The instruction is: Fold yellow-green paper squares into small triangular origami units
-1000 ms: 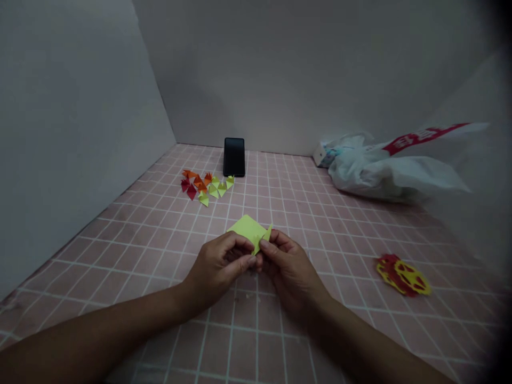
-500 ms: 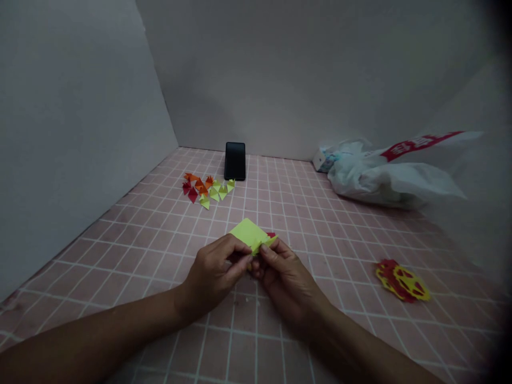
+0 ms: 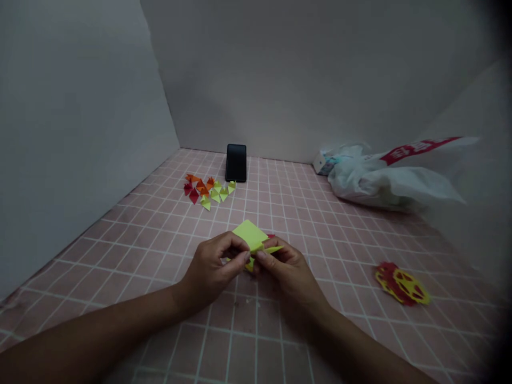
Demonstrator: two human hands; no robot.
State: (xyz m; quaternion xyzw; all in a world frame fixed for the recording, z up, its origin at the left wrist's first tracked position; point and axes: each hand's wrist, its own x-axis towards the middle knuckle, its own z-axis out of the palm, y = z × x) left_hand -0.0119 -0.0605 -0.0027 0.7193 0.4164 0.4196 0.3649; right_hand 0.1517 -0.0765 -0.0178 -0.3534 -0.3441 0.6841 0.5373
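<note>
The pink worktop (image 3: 160, 250) has its near edge out of view. Toward its far right corner, a white plastic bag (image 3: 376, 184) partly covers a small box (image 3: 323, 162). The left hand (image 3: 214, 264) and right hand (image 3: 290, 272) each close in a fingertip grip on the yellow-green paper (image 3: 250, 233), above the worktop's middle, hiding its near part. A black phone (image 3: 236, 163) stands near the far edge, left of centre, the red-and-yellow cut-outs (image 3: 402, 284) lie toward the right edge, and small folded papers (image 3: 204, 190) lie beside the phone.
</note>
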